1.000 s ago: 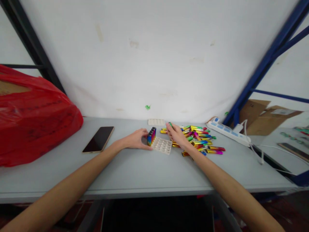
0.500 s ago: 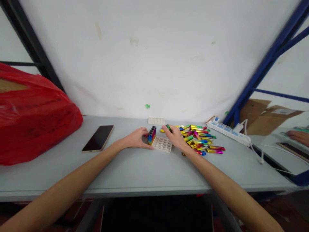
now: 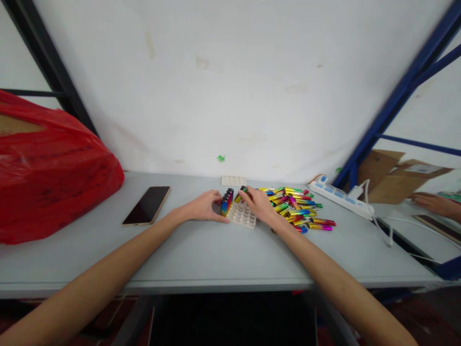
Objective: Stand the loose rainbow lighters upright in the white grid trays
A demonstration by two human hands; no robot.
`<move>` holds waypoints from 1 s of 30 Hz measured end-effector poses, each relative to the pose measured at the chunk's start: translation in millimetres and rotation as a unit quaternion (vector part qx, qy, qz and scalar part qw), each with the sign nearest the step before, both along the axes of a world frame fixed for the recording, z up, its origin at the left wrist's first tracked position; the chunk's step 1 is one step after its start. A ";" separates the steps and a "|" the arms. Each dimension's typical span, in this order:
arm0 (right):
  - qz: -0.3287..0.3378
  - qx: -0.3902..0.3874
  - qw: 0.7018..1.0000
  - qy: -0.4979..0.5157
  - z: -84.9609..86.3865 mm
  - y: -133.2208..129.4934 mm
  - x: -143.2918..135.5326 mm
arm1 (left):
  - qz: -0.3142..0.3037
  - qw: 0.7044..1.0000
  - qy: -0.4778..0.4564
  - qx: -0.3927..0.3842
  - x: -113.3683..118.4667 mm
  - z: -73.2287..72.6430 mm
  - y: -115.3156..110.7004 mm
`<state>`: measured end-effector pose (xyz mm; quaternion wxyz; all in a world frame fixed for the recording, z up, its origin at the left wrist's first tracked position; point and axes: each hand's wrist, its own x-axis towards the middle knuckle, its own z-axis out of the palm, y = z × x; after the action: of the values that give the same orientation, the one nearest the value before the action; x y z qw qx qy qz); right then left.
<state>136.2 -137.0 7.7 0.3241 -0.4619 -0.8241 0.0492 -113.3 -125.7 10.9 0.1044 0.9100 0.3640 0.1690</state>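
The right hand (image 3: 262, 203) is closed on one slim lighter (image 3: 238, 197), pinched between thumb and fingers, its dark top upward and its body tilted. We find the left hand (image 3: 205, 206) with thumb and fingers apart, bracketing a row of upright lighters (image 3: 226, 203); whether it presses on them we cannot tell.

We judge the step in hand to be the setting of this lighter into the moulded tray (image 3: 243, 216), which lies between the two hands. The held piece is over the tray's far part, just right of the row; whether its lower end has entered a hollow we cannot tell. The next move, in our view, calls for straightening it and lining it up with a hollow — without knocking its neighbours.

As to containers: the tray bears the row, about four dark tops visible, along its side nearest the left hand, with exposed hollows toward the right hand. A second pale tray (image 3: 233, 180) lies beyond both hands, by the wall. Well left of the left hand, a red bag (image 3: 61, 178) holds brown cardboard (image 3: 18, 125) — further contents hidden. Loose lighters (image 3: 300, 212) lie heaped right of the right hand.
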 end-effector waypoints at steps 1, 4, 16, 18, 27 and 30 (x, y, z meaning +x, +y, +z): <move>0.005 0.003 1.000 -0.008 -0.8 1.2 -0.5 | 0.000 1.000 0.000 0.001 0.0 0.0 0.0; 0.028 0.015 0.998 -0.058 -4.3 5.7 -3.8 | 0.003 1.000 0.002 0.001 -0.2 -0.4 0.3; 0.101 0.030 0.992 -0.071 0.8 14.3 21.8 | -0.001 1.000 0.006 -0.006 0.2 1.9 -0.6; 0.094 0.054 0.992 -0.063 -1.6 18.7 35.2 | -0.001 1.000 0.005 -0.004 0.3 2.0 -0.6; 0.039 0.008 0.980 -0.193 -3.0 21.9 33.9 | 0.000 1.000 0.014 0.013 -0.2 0.5 0.3; 0.019 0.005 0.980 -0.197 -1.3 20.8 27.1 | 0.000 1.000 0.012 0.013 -0.3 1.0 -0.3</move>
<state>163.3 -116.2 6.4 0.1569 -0.4455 -0.8805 -0.0410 -113.5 -126.0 11.9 0.0883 0.9134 0.3627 0.1624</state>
